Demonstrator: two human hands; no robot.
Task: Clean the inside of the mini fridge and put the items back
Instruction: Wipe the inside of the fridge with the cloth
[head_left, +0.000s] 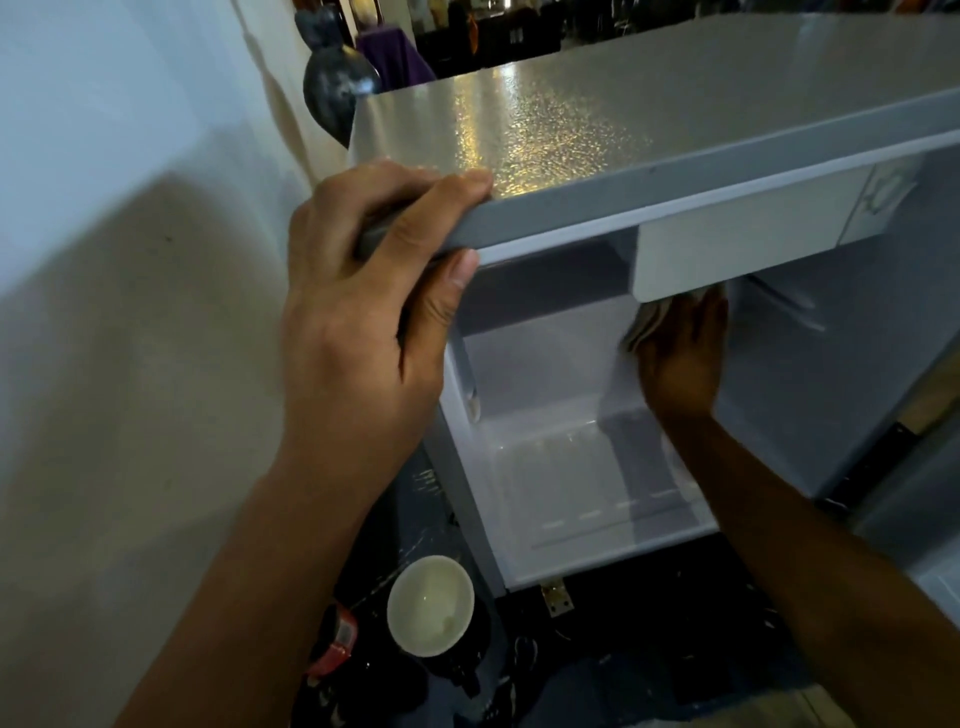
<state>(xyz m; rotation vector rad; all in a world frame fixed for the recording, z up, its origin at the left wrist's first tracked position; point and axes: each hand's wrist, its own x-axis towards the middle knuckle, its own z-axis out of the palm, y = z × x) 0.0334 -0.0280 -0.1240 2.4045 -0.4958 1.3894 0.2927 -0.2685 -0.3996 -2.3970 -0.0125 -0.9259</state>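
The grey mini fridge (649, 135) stands open below me, and no items show in its white inside (561, 457). My left hand (363, 291) grips the front left corner of the fridge top, fingers over the top and thumb under the edge. My right hand (680, 358) reaches inside and presses a folded cloth (641, 332) against the back wall, just under the white freezer flap (737, 249). The cloth is blurred and mostly hidden by the hand.
On the dark floor at the fridge's left foot stand a cup with a pale inside (431, 605) and a dark bottle with a red label (335, 644). A white wall (130, 260) runs along the left. A dark vase (332, 83) stands behind the fridge. The open door (924, 519) is at right.
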